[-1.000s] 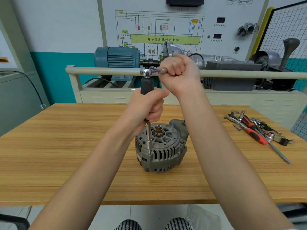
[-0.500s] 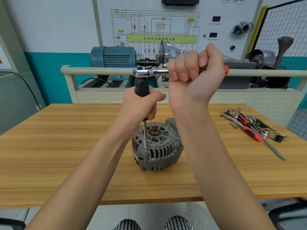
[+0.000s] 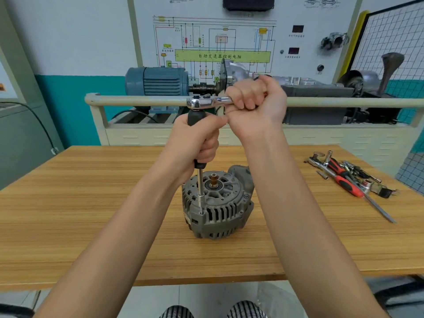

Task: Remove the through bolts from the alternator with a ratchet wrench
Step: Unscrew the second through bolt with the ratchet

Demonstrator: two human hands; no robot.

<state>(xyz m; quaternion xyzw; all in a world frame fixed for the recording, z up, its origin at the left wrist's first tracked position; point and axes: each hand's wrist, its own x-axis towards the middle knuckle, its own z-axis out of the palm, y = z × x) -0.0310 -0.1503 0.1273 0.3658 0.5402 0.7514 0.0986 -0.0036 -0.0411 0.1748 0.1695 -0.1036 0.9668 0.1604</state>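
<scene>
A grey alternator [image 3: 218, 207] stands on end on the wooden table [image 3: 91, 203]. A long steel extension shaft [image 3: 201, 191] runs straight down into a bolt hole at its front left rim. My left hand [image 3: 197, 138] is closed around the shaft's black handle. The chrome head of the ratchet wrench [image 3: 202, 103] sits on top of that handle, level. My right hand [image 3: 254, 102] grips the wrench's handle just right of the head. A second bolt [image 3: 232, 175] sticks up at the alternator's far right.
Loose tools lie at the table's right: a red-handled screwdriver [image 3: 344, 182], another ratchet [image 3: 317, 162] and several sockets. Behind the table runs a beige rail [image 3: 137, 99] with a blue motor [image 3: 158, 81] and a wiring board beyond it.
My right hand swung the wrench handle outward to the right, then back in toward the head. My left hand stayed on the extension handle.
</scene>
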